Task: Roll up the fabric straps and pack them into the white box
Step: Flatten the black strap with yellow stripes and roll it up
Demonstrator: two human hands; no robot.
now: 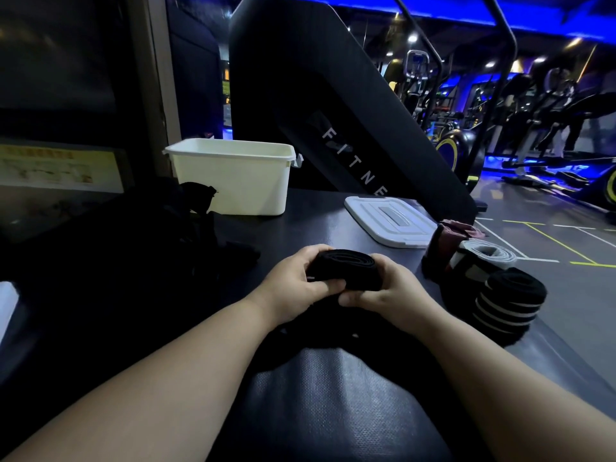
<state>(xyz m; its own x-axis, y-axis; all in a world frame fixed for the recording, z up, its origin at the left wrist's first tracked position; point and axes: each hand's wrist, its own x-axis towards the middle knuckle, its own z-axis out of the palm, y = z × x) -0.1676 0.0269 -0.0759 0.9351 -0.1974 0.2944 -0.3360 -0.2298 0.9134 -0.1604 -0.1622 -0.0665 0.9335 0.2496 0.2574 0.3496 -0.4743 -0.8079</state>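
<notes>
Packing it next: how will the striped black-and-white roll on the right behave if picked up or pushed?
The striped roll is wound fabric: probably soft, light, squashy. Standing on end, it likely won't roll. Near the table edge, a push might drop it.

Black strap roll (343, 270) held above mat; open white box (233, 176) behind.

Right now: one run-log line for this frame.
stage: rolling | left hand: grips black strap roll | right hand: grips it too | white box: uncovered | lid: right of box | finished rolls: three, unpacked
</notes>
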